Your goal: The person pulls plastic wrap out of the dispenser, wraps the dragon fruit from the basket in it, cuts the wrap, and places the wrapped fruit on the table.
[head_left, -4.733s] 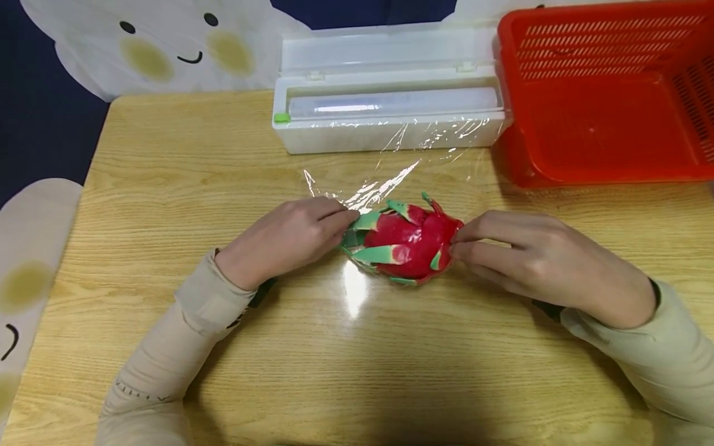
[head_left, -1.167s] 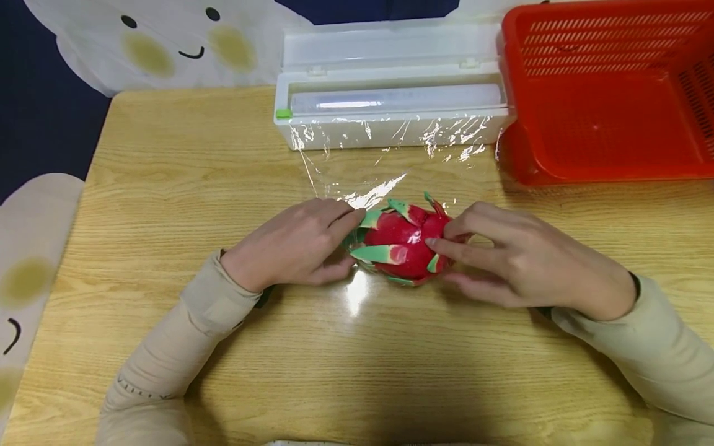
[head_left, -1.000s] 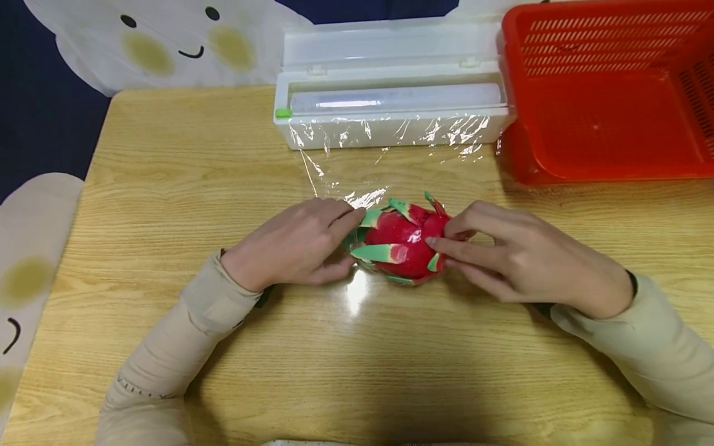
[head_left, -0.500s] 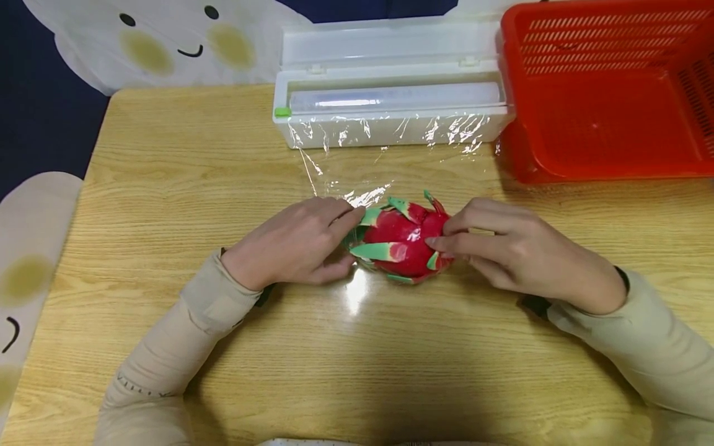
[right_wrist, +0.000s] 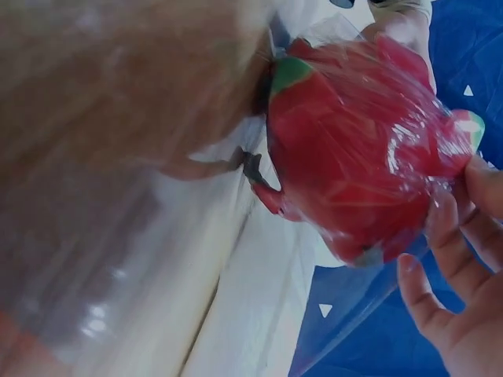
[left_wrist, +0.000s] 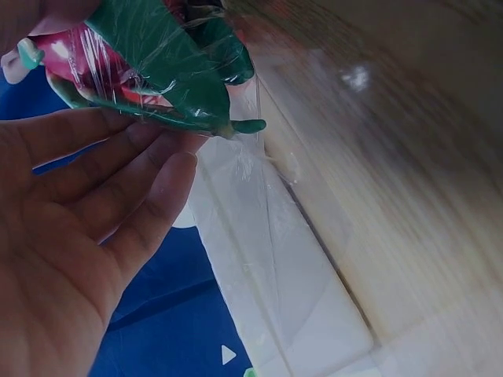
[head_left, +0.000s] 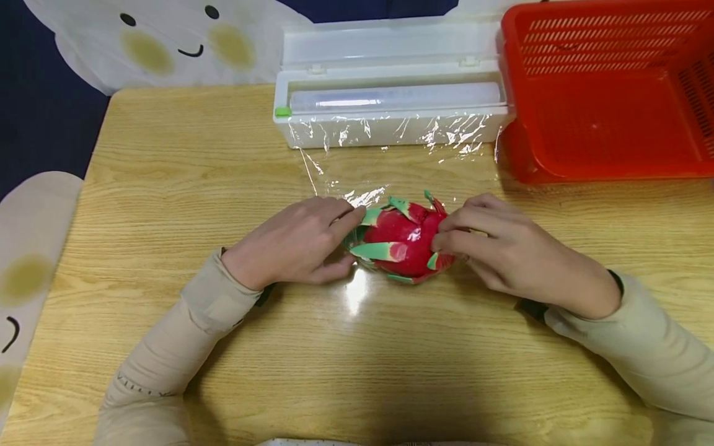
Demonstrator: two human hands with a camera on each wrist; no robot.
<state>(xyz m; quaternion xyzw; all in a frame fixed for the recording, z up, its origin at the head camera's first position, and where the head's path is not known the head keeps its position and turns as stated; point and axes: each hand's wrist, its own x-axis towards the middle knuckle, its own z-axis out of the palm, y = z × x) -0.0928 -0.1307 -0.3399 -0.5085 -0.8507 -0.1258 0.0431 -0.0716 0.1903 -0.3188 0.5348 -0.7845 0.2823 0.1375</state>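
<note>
Two beige sleeves come in over a pale wood-grain worktop, one for each of a person's bare hands. The left hand holds the leafy end of a glossy red dragon fruit with green-tipped scales; the right hand has bent fingers at the opposite, rounded end, seemingly pinching the clear, shiny cling film around it. The fruit lies lengthwise between the hands, on the worktop.

It looks like a model: probably light and firm-bodied, with scales that could bend or snag. The film is likely slick, thin and easily torn. The plump middle should give the surest grip, rather than the scale tips.

Just beyond the hands, film stretches to a long white plastic box with its lid raised, holding a pale film roll. Beyond the right hand stands a red slatted plastic basket.

Only the head view takes in roll and basket. The left wrist view reveals left-hand fingers beneath a dark green scale under creased film; the right wrist view shows film tight across the rounded end.
</note>
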